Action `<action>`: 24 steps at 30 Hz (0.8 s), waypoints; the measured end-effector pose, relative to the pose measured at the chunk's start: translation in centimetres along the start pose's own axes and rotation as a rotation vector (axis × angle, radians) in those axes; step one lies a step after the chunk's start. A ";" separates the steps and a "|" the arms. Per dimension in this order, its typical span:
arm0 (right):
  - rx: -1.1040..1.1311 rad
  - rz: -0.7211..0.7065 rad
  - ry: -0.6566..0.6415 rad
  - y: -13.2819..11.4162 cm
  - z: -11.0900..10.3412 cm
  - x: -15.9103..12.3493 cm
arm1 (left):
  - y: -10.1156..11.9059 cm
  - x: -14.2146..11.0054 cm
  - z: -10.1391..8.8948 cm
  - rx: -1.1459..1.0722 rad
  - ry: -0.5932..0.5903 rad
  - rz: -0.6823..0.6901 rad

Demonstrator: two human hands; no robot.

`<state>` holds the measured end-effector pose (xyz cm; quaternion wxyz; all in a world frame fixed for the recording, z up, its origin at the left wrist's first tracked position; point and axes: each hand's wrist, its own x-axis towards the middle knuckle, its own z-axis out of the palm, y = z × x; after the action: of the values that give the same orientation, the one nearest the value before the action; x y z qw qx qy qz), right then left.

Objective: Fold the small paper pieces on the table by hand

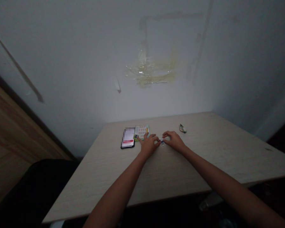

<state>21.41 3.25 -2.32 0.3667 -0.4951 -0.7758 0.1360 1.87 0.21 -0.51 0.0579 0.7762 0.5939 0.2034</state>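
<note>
Between the fingertips of both hands is a small white-and-blue piece (162, 141), too small in the picture to name its kind. My left hand (147, 145) pinches it from the left with thumb and forefinger. The other left fingers spread toward a printed leaflet (142, 130) with rows of little pictures, partly covered by the hand. From the right, my right hand (175, 140) closes thumb and fingertips on the same piece. Both hands are low over the pale wooden table (171, 171).
A lit phone (128, 138) lies left of the leaflet, close against it. Behind my right hand is a small crumpled wrapper (182, 128). The wall (156, 101), with old tape (154, 74) on it, rises at the table's far edge. A dark chair-like shape (42, 186) stands at left.
</note>
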 end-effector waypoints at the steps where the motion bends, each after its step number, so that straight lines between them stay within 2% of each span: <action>1: 0.000 -0.007 -0.004 0.0 0.0 0.0 | 0.0 0.0 0.0 0.000 0.004 0.002; 24: 0.039 -0.096 -0.092 1.1 -0.4 -0.7 | -0.1 0.0 0.3 -0.013 0.012 -0.003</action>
<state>22.58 3.11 -3.01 0.3464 -0.4435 -0.8118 0.1560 1.90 0.26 -0.78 0.0597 0.7735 0.5943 0.2119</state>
